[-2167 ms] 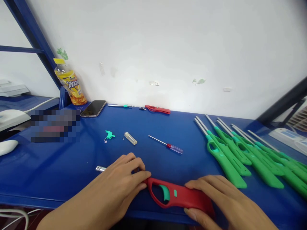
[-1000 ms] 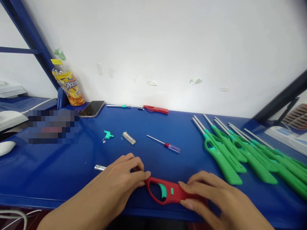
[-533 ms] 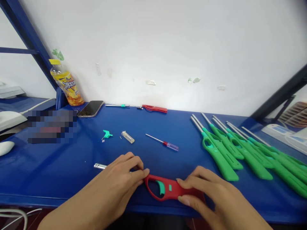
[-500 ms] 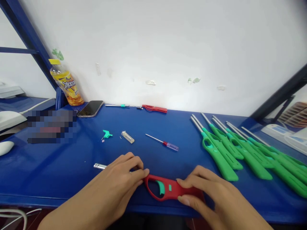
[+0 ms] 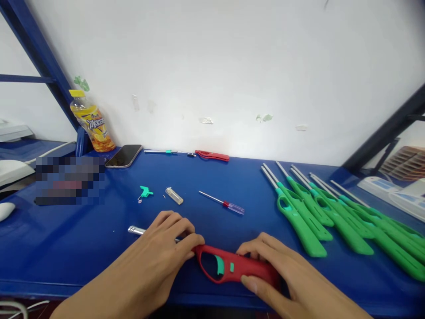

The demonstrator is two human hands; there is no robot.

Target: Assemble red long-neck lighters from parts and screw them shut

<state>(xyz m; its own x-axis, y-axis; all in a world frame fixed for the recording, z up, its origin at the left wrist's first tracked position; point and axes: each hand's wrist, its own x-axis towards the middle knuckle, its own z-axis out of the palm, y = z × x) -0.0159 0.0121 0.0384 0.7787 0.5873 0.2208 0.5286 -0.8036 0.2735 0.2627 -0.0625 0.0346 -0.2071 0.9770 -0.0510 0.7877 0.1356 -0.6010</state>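
Observation:
A red gas lighter (image 5: 229, 265) with a green trigger lies between my hands near the table's front edge. My left hand (image 5: 171, 252) grips its front end where the handle meets the metal tube (image 5: 136, 230), whose tip sticks out to the left. Around the rear of the red handle, my right hand (image 5: 270, 268) is closed, thumb on the near side and fingers on the far side. Beyond my hands lie a screwdriver (image 5: 229, 205) with a clear purple handle, a clear fuel tank (image 5: 174, 196) and a small green plastic part (image 5: 145, 192).
Several green gas lighters (image 5: 305, 226) lie at the right. At the back are a red handle shell (image 5: 212, 155), a metal rod with a green piece (image 5: 162, 151), a phone (image 5: 125, 156) and a drink bottle (image 5: 93, 126). A white wall (image 5: 206, 66) stands behind the blue table (image 5: 83, 239).
My right fingers have shifted slightly toward the front along the red handle. The lighter is turned a little, its rear end lower in view. The whole view has tilted slightly upward.

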